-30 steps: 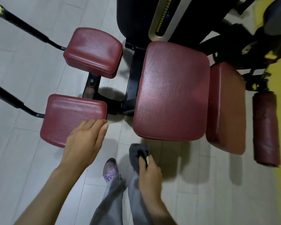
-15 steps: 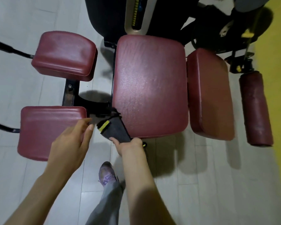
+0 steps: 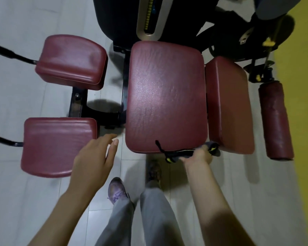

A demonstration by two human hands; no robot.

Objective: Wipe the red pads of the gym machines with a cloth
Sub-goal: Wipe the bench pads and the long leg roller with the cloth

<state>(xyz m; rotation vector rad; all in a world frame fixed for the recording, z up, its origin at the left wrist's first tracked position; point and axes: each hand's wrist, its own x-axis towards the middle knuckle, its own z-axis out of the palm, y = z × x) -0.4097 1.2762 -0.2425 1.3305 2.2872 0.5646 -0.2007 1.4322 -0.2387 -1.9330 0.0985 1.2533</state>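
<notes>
Sliding rightward, our right hand [image 3: 197,157] has carried the cloth [image 3: 181,154] from the near left corner of the seat pad [image 3: 167,96] to its near right corner, fingers curled round the bunched fabric at the pad's edge. Our left hand [image 3: 94,157] hovers open and empty between the seat pad and the near small pad [image 3: 59,146]. A side pad [image 3: 228,103] sits just right of the seat; a roller [image 3: 276,121] stands apart beyond.

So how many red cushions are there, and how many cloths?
Flat red pads: 4
Red roller pad: 1
Cloth: 1
Total: 6
</notes>
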